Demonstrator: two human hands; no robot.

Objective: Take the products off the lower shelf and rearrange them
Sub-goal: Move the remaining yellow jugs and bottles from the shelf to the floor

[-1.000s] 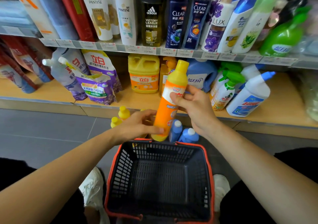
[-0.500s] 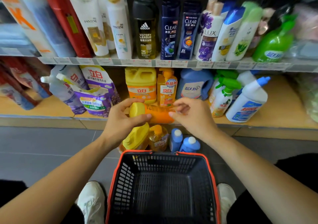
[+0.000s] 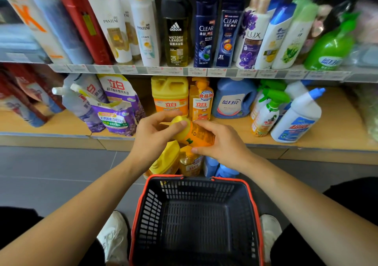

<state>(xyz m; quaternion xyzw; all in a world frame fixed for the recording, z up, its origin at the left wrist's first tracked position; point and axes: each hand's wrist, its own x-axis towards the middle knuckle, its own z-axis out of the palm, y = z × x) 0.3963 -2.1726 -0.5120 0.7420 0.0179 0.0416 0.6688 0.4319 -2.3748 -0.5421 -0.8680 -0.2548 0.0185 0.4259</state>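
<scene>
Gripping one bottle [image 3: 196,134], left hand [image 3: 152,138] at cap, right hand [image 3: 224,144] round body, the person has few on the floor [image 3: 61,173] below, most on the shelf [image 3: 331,141] beyond.

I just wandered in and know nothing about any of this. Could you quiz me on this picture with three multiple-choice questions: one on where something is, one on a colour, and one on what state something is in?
1. Where is the orange bottle?
A. Standing on the lower shelf
B. Held between the left hand and the right hand
C. Lying on the floor

2. What colour is the rim of the basket?
A. Red
B. Green
C. White

3. What state is the basket in?
A. Full of bottles
B. Holding one pouch
C. Empty

Answers:
1 B: both hands wrap the bottle, which lies on its side in the air in front of the shelf.
2 A: a red rim runs round the black mesh walls.
3 C: only the bare mesh bottom shows inside.
</scene>
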